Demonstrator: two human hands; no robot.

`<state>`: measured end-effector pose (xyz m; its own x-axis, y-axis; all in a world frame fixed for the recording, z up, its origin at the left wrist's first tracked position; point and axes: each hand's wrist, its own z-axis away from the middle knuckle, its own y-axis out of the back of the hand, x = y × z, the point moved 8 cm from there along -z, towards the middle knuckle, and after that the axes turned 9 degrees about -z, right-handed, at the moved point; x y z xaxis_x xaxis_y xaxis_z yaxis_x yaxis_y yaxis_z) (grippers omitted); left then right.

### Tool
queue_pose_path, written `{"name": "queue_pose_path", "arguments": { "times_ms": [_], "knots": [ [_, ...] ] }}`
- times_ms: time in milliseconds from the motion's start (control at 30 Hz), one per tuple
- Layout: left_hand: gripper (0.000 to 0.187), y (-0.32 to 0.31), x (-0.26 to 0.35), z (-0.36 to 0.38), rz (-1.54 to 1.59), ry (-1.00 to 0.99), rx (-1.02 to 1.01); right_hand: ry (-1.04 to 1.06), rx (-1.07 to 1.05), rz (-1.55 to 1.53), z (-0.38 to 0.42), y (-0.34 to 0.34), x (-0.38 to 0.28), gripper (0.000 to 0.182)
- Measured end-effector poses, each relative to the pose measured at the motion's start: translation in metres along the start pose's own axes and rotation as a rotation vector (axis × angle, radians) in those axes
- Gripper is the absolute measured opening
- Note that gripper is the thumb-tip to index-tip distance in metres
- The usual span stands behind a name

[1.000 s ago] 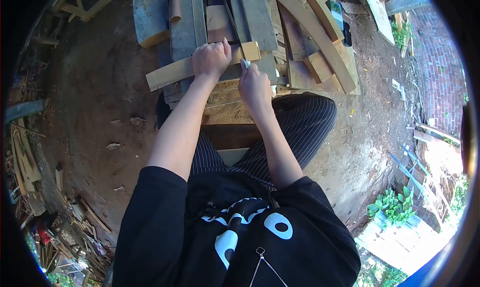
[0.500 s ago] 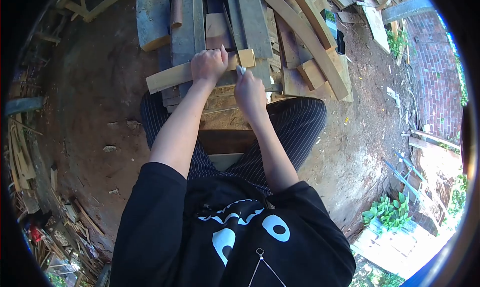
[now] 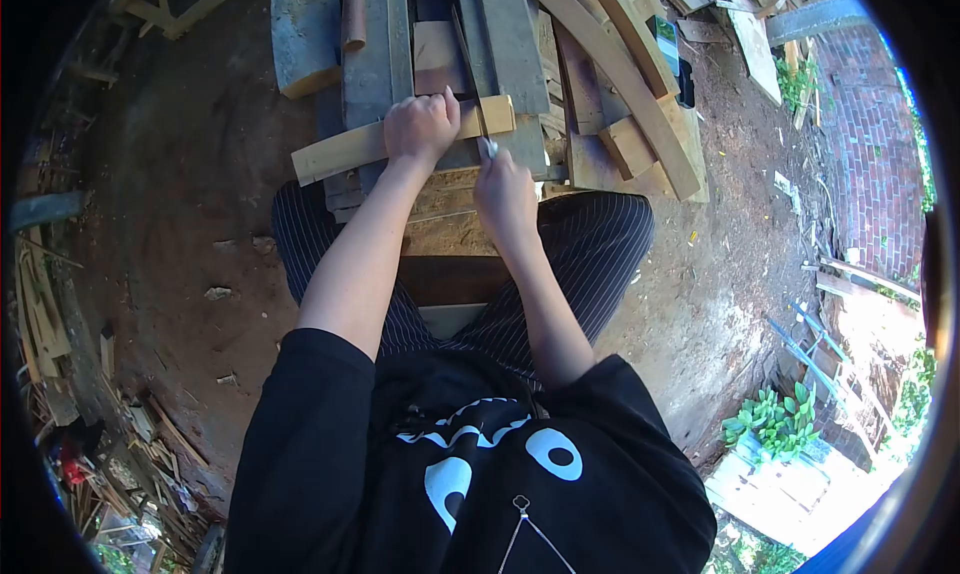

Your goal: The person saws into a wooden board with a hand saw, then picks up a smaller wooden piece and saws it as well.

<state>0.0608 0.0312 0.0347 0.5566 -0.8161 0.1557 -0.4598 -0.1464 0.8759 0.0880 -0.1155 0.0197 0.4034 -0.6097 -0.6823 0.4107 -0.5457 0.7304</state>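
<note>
My left hand is closed over a slightly curved wooden piece, pressing it onto the plank bench. In my right hand is the handle of a saw, its narrow blade pointing away from me. The blade crosses the wooden piece near its right end, just right of my left hand. Most of the handle is hidden in my fist.
A chisel-like tool with a wooden handle lies on the bench at the back left. Long curved boards and a wood block are stacked on the right. Wood scraps litter the ground at lower left.
My right hand has drawn the saw slightly toward me. My left hand stays on the wooden piece, and the whole view has shifted a little.
</note>
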Motion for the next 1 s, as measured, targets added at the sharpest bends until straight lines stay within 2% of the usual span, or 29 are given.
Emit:
{"name": "queue_pose_path", "arguments": {
  "times_ms": [67,167,267,333,433,467,533,633,667,733,800,933,1000],
  "knots": [
    [0.039,0.001,0.000,0.005,-0.003,0.002,-0.010,-0.026,0.010,0.028,0.037,0.014,0.004,0.017],
    [0.040,0.002,-0.001,0.000,0.005,-0.009,0.008,-0.214,-0.147,-0.023,0.083,0.026,0.025,0.017],
    [0.039,0.003,0.001,0.003,0.022,-0.022,0.011,0.064,-0.052,-0.043,0.044,0.020,0.003,0.017],
    [0.039,0.001,0.001,0.001,0.011,-0.027,0.024,-0.066,-0.037,0.010,-0.004,-0.003,0.009,0.018],
    [0.039,0.000,0.000,0.001,0.009,-0.009,0.006,-0.098,-0.044,-0.013,0.003,0.002,0.004,0.019],
    [0.039,0.000,-0.001,0.003,0.004,-0.003,-0.007,0.040,-0.019,0.013,0.022,0.003,0.007,0.018],
    [0.039,0.001,-0.001,0.001,-0.004,0.006,-0.024,-0.082,-0.047,-0.007,0.066,0.018,0.021,0.017],
    [0.039,0.001,0.000,0.002,-0.007,-0.033,0.020,0.049,0.013,-0.066,0.068,0.027,0.012,0.017],
    [0.039,0.000,0.001,0.004,-0.004,-0.032,0.015,-0.067,-0.073,-0.001,0.051,0.017,0.015,0.018],
    [0.039,0.001,0.001,0.002,0.002,-0.021,0.023,0.013,0.012,-0.054,0.008,0.005,0.005,0.020],
    [0.038,0.000,0.002,0.003,-0.018,-0.020,0.017,-0.021,0.014,0.002,-0.007,0.000,-0.001,0.021],
    [0.036,0.003,0.010,0.007,0.030,-0.163,0.071,-0.069,-0.039,-0.004,0.004,0.010,-0.003,0.026],
    [0.035,0.003,0.009,0.010,0.037,-0.143,0.116,-0.106,-0.044,0.002,0.006,0.010,-0.004,0.028]
  ]
}}
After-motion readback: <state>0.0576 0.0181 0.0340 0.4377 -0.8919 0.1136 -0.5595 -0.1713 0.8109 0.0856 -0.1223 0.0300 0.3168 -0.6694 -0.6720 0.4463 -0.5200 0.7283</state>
